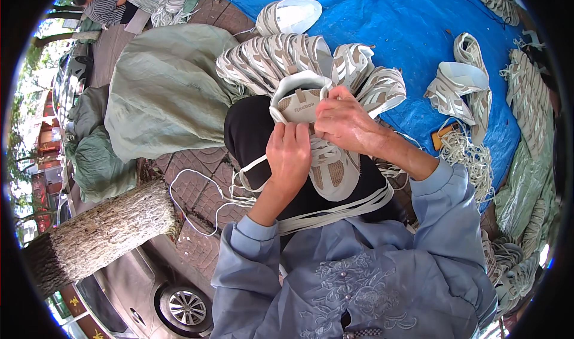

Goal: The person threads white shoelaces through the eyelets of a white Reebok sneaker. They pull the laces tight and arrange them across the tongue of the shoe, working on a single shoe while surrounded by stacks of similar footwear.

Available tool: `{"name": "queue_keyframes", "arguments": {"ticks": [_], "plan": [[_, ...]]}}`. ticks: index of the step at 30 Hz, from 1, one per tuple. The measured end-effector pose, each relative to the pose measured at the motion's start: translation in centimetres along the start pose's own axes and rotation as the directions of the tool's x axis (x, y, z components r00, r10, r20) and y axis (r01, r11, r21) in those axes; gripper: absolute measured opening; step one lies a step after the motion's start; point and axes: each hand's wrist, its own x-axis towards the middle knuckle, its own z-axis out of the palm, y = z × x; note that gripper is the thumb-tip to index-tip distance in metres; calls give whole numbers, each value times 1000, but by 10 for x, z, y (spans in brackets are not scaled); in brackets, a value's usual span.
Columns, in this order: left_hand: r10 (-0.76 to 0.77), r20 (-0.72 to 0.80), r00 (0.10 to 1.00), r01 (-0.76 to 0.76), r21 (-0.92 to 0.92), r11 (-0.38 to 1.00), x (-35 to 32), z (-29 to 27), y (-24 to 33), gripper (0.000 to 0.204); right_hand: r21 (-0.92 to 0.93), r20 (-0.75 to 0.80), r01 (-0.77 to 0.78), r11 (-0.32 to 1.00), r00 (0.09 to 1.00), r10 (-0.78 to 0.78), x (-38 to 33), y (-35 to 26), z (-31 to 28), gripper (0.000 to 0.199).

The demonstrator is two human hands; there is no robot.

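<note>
A beige and white sneaker [336, 182] lies on my lap, toe toward me, with its tongue standing up inside the collar. My left hand [287, 159] is closed at the left edge of its throat, fingers curled by the base of the tongue. Closed as well, my right hand [344, 121] pinches the right edge near the collar. White lacing crosses the throat below my fingers. A loose white shoelace [192, 170] loops out on the left side. What lies between my fingertips is hidden. A bunch of white laces [338, 212] is draped across my thighs.
Beyond my knees stands a row of similar sneakers [272, 58], near a blue tarp [394, 25]. More sneakers [457, 91] and a lace pile [469, 156] lie right. Left are a greenish sack [173, 88], a tree trunk [113, 228] and a parked car [149, 279]. A person [107, 7] sits far left.
</note>
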Motion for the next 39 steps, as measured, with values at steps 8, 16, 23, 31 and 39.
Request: {"name": "queue_keyframes", "arguments": {"ticks": [8,16,23,31,39], "plan": [[49,14,999,-48,-48,998,6,-8,-7,18,22,-19,3,1000,1000,-2,-2,-1,0,14],[-158,-94,983,131,-248,960,10,10,15,12,85,-39,-14,996,999,17,-11,3,-2,12],[-232,-49,971,201,-352,914,12,4,4,14,88,97,-228,970,971,220,-2,-5,-18,8],[-180,-48,983,166,-204,965,19,8,8,18,-121,53,-259,958,962,267,7,-5,-12,20],[-199,-103,975,157,-319,935,16,14,3,16,-149,186,-306,940,925,331,17,5,-9,31]]}}
